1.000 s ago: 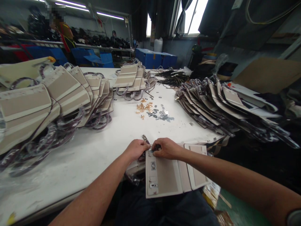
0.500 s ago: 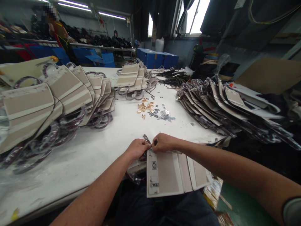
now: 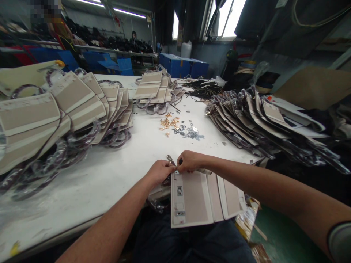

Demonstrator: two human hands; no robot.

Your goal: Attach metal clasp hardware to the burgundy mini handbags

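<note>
A beige bag panel point(image 3: 194, 199) lies across my lap at the table's front edge, with small metal plates point(image 3: 179, 191) fixed along its left strip. My left hand point(image 3: 160, 171) is closed at the panel's upper left corner, thumb and fingertips pinching it. Just beyond those fingertips a narrow strip with metal on it point(image 3: 170, 159) sticks up. Against the left fingertips, my right hand point(image 3: 189, 161) is closed in a pinch over the top edge. What its fingers hold is hidden. A pale end of something point(image 3: 204, 171) shows under the right hand.
Gold fittings point(image 3: 168, 122) and flat silver plates point(image 3: 193, 132) lie loose on the white table point(image 3: 137, 168). Stacked bag pieces with wrapped handles stand at left point(image 3: 74, 98), at the back point(image 3: 149, 86) and at right point(image 3: 241, 117). Black strips point(image 3: 200, 89) lie behind.
Both hands stay at the panel's upper corner. My right hand has lifted slightly, and the pale end under it shows more. The view has shifted a little.
</note>
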